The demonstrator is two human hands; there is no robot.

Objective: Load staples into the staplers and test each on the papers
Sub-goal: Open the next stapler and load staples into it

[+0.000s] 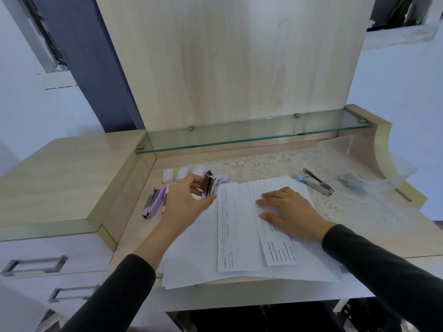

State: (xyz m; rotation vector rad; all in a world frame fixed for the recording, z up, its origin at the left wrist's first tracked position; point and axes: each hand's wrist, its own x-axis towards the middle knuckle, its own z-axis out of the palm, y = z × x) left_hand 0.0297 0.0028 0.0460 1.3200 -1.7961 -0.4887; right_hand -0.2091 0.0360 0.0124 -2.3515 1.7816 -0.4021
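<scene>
My left hand [184,202] grips a small stapler [209,186] by its metal body, just above the top left corner of the papers [239,236]. My right hand [287,212] lies flat, fingers spread, pressing on the printed sheets. A purple stapler [151,205] lies flipped open at the left of the desk. Beside it lies a thin pink piece [165,200]. A light blue stapler [316,180] lies open at the right on the lace mat. Small staple boxes [167,175] stand in a row behind my left hand.
A glass shelf [251,137] runs across the back above the desk. A clear plastic bag [366,168] with a grey item lies at the right. Drawers with metal handles [33,264] sit to the lower left. The lace mat [263,168] covers the rear desk.
</scene>
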